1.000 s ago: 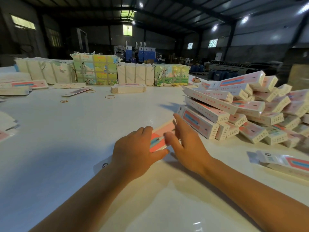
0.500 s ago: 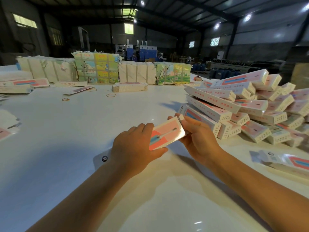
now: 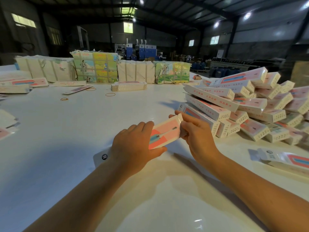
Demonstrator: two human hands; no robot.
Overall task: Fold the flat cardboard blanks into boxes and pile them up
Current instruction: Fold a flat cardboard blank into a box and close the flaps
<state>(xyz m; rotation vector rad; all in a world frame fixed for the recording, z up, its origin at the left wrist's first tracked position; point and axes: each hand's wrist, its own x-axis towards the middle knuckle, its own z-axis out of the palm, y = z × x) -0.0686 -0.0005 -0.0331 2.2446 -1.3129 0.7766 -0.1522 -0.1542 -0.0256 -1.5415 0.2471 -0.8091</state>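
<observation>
1. Looking from the head camera, I see both hands in the middle of the picture, above a big white table (image 3: 70,148), and they hold one box (image 3: 164,133) between them.
2. The left hand (image 3: 133,148) covers the near part of the box from above. Its fingers are curled over the far edge and the thumb lies along the near edge, so it grips the box.
3. The right hand (image 3: 197,133) is at the far end of the box. Its fingers are bent and the fingertips pinch the small end flap there. Whether this flap is closed fully, I cannot tell.
4. The box is pink and white, with a picture of a toothbrush on the top face. Its far end is raised from the table. The near end, white with a round black mark, shows beside the left wrist.
5. A pile of folded boxes (image 3: 242,104) lies to the right, just beside the right hand, stacked in a loose heap.
6. A stack of flat blanks (image 3: 287,161) lies on the table near the right forearm.
7. At the far edge of the table stand wrapped bundles (image 3: 95,67), and some rubber bands (image 3: 110,94) lie before them.
</observation>
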